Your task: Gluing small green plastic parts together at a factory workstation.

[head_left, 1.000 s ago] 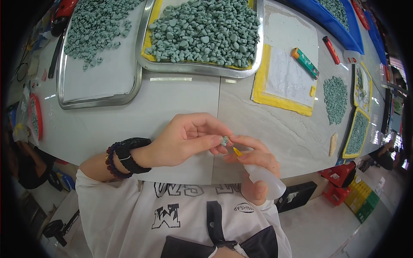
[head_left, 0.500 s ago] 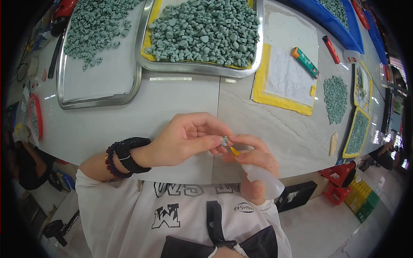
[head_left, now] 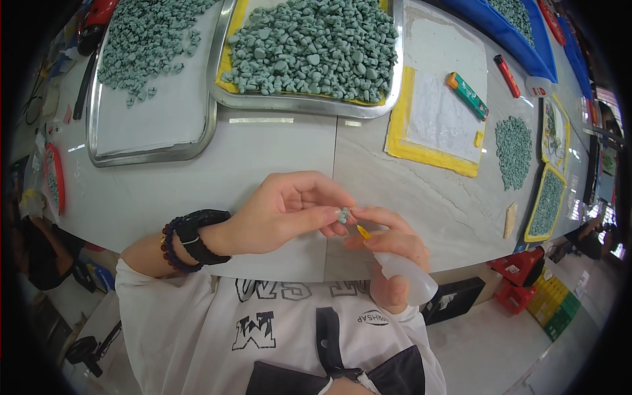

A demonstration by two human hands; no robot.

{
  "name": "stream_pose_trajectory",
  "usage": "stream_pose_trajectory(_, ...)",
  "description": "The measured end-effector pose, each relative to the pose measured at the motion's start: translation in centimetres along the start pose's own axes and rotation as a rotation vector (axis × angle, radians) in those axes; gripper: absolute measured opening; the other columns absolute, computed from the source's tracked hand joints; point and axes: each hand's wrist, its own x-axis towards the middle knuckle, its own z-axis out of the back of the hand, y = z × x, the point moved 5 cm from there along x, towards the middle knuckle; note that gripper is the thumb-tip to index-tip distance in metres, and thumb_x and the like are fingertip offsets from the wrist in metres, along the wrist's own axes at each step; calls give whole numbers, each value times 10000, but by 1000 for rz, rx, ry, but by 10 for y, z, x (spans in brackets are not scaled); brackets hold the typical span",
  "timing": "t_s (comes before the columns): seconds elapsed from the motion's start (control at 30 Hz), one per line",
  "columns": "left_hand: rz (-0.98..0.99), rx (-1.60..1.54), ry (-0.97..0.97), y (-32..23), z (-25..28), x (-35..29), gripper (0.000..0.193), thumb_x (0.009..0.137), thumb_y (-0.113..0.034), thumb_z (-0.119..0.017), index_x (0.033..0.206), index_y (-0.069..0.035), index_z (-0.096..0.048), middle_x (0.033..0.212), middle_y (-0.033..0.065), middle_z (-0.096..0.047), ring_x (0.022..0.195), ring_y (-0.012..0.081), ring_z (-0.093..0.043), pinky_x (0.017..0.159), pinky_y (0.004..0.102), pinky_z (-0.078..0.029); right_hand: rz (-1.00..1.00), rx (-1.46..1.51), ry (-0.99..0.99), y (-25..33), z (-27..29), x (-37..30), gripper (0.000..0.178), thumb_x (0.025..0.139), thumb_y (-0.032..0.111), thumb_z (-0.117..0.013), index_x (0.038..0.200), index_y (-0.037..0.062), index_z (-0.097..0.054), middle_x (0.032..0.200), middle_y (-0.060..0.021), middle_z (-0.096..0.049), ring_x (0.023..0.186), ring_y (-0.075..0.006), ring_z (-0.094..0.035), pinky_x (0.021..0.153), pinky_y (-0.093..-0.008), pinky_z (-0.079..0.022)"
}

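Observation:
My left hand [head_left: 289, 212], with a dark watch and beaded bracelet at the wrist, pinches a small grey-green piece [head_left: 343, 215] between thumb and fingers. In my right hand [head_left: 399, 242] lies a translucent white squeeze bottle [head_left: 409, 280], tilted, its yellow nozzle [head_left: 363, 232] with a thin tip pointing up-left at the piece. The right index fingertip reaches up beside the piece; whether it touches is too small to tell. Both hands are held close together near the front edge of the table.
Beyond my hands stands a metal tray [head_left: 303, 105] heaped with grey-green pieces; another tray [head_left: 155, 156] with similar pieces is at left. Rightward lie a yellow-edged white sheet [head_left: 431, 164], a green box cutter [head_left: 467, 97], a red knife [head_left: 506, 76] and a loose pile of pieces [head_left: 513, 153].
The bottle and its yellow nozzle have drawn back slightly to the right, away from the piece. My left hand holds almost still with the piece in its grip.

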Motion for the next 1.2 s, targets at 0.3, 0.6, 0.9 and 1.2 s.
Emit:
stream_pose_trajectory(0.3, 28, 31, -27, -3, 0, 4, 168, 896, -25, -493, 1053, 24, -527, 996, 160, -624, 874, 193, -631, 752, 285, -518, 173, -326, -21, 17, 28, 17, 388, 860, 405, -556, 952, 28, -565, 1021, -239, -595, 935, -333, -587, 756, -429, -499)
stream_pose_trajectory(0.6, 23, 86, -71, -3, 1, 8, 147, 882, -26, -506, 1020, 19, -529, 979, 164, -626, 838, 189, -637, 729, 281, -518, 259, -1077, -24, 12, 76, 32, 206, 726, 0, -636, 931, 24, -621, 908, -116, -603, 861, -287, -574, 751, -328, -454)
stream_pose_trajectory(0.9, 30, 114, -60, 0, -2, 3, 153, 878, -34, -510, 1022, 16, -523, 972, 161, -626, 829, 181, -631, 723, 275, -513, -180, -1108, -704, 0, 247, -26, 79, 791, 20, -642, 866, -3, -629, 830, -73, -565, 724, -132, -556, 629, -250, -457)
stream_pose_trajectory(1.2, -46, 222, -195, 2, 2, 2, 136, 884, -34, -506, 1014, 8, -508, 920, 128, -600, 752, 153, -563, 694, 259, -454, 100, -1344, -753, -5, 240, -13, 63, 692, 77, -659, 747, 57, -634, 737, -56, -587, 716, -216, -562, 637, -329, -459)
